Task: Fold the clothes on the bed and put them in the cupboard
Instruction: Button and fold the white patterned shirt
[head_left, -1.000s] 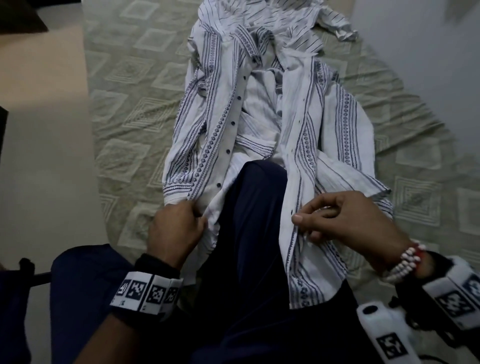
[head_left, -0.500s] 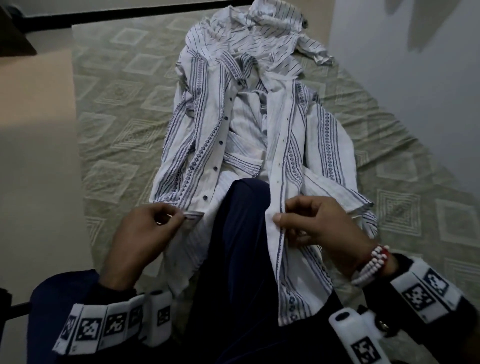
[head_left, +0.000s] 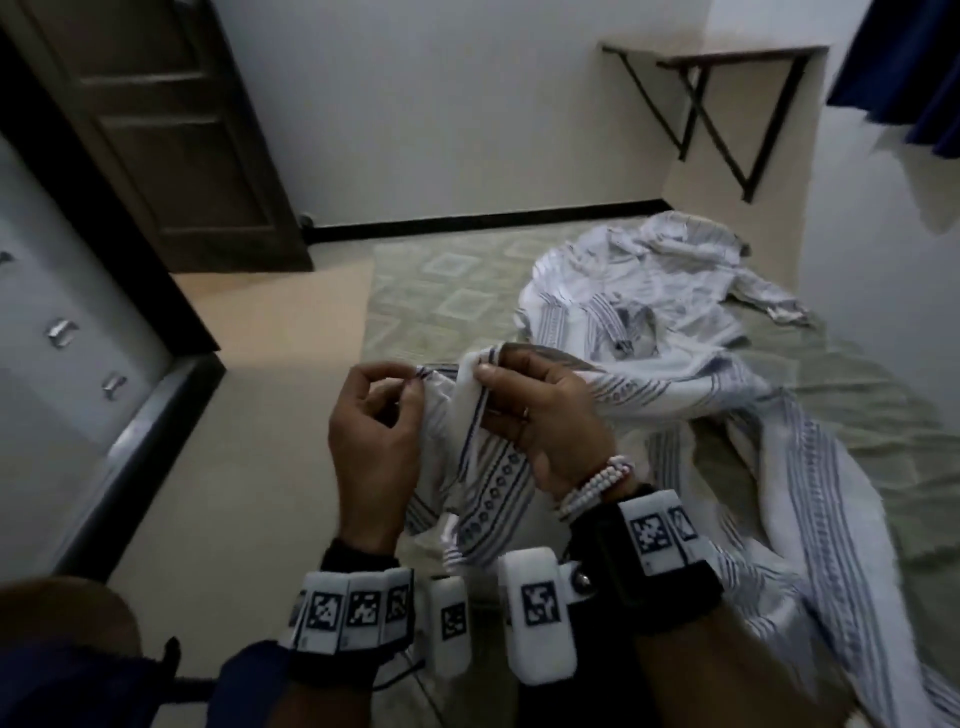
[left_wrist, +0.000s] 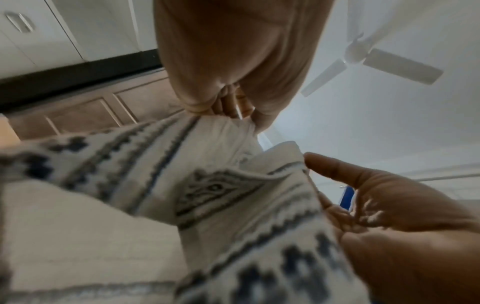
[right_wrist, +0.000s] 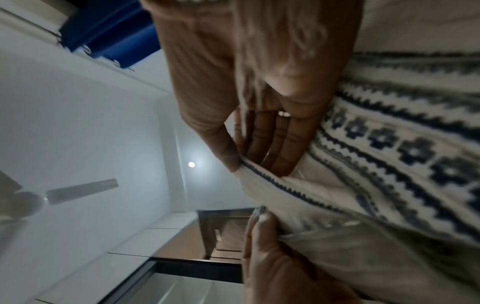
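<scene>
A white shirt with blue patterned stripes (head_left: 649, 395) trails from my raised hands down onto the bed (head_left: 441, 291) at the right. My left hand (head_left: 415, 382) pinches one hem corner between thumb and forefinger. Right beside it, my right hand (head_left: 493, 384) grips the other front edge, thumb on top. In the left wrist view my left hand (left_wrist: 233, 115) pinches the shirt (left_wrist: 207, 185) from above. The right wrist view shows my right hand (right_wrist: 249, 164) holding the striped edge of the shirt (right_wrist: 389, 164). The white cupboard (head_left: 62, 332) stands at the left, doors closed.
A brown door (head_left: 182, 130) stands behind the cupboard. Beige floor (head_left: 260, 415) lies between cupboard and bed. A folding wall shelf (head_left: 717, 52) hangs above the bed's far end, and a blue curtain (head_left: 909, 62) hangs at the top right.
Both hands have lifted the shirt's two front edges off my lap and brought them together. My view has swung up, so the room now shows.
</scene>
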